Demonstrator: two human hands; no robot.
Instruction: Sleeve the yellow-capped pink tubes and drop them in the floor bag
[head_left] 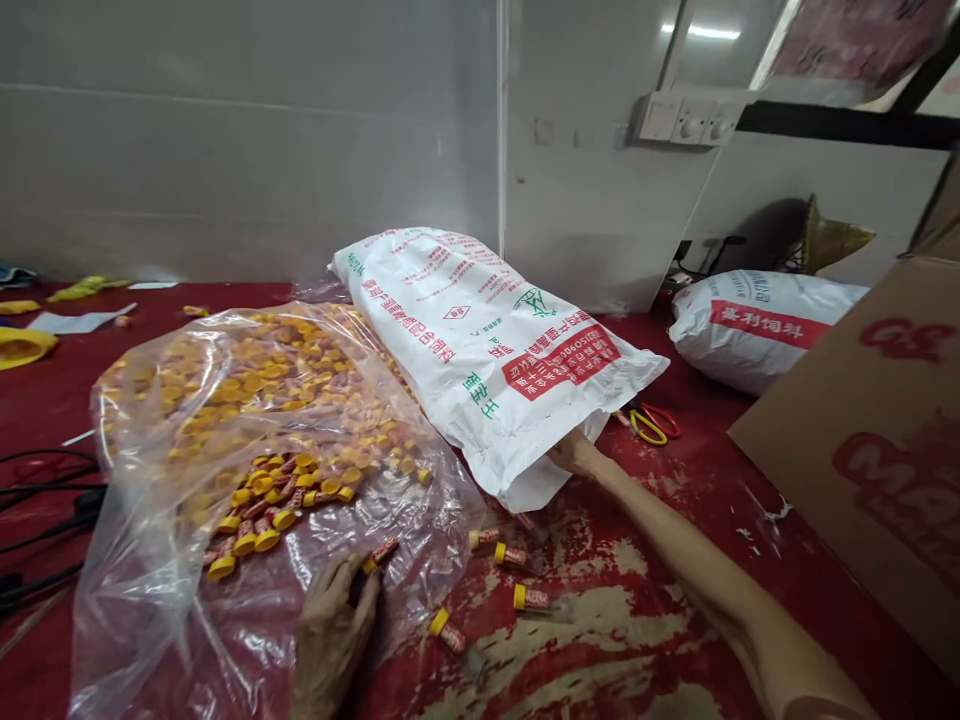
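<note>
My left hand (330, 625) rests low on the edge of a clear plastic bag, fingers curled, with a small yellow-capped tube (384, 550) at the fingertips. The clear plastic bag (150, 600) holds a heap of such tubes, with red-patterned contents; some show uncovered at its mouth. My right forearm reaches into the open end of a white woven sack (420, 300) with red and green print. Only the wrist of my right hand (574, 452) shows; its fingers are hidden inside. Several loose tubes (531, 598) lie between my arms, some with clear ends.
Scissors (649, 425) with yellow and red handles lie beyond the right forearm. A cardboard box (862, 430) stands at the right, with a second white sack (765, 325) behind it. Black cables (56, 520) run along the left. A grey wall (247, 140) closes off the back.
</note>
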